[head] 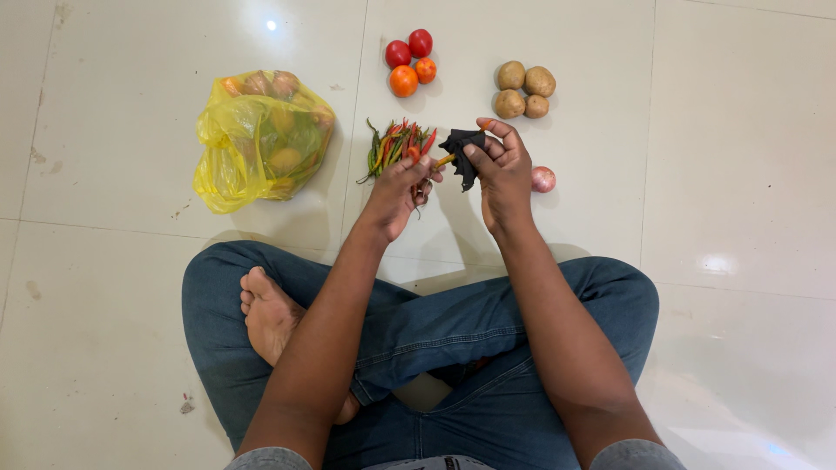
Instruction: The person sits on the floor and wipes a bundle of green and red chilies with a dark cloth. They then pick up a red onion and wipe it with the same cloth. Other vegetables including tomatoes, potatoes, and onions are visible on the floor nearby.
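Currently the left hand (pixel 396 187) pinches a chili (pixel 444 160) above the chili pile (pixel 396 144); the right hand (pixel 501 165) grips a black cloth (pixel 461 148) around it. Excess rubbing pressure could snap the chili.

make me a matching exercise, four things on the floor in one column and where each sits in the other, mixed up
Things:
1. yellow plastic bag
2. tomatoes
3. potatoes
4. chillies

Places:
A. far right group, above the onion
B. just beyond the left hand
C. far left, holding vegetables
D. top centre, red and orange

Pairs: 1-C, 2-D, 3-A, 4-B
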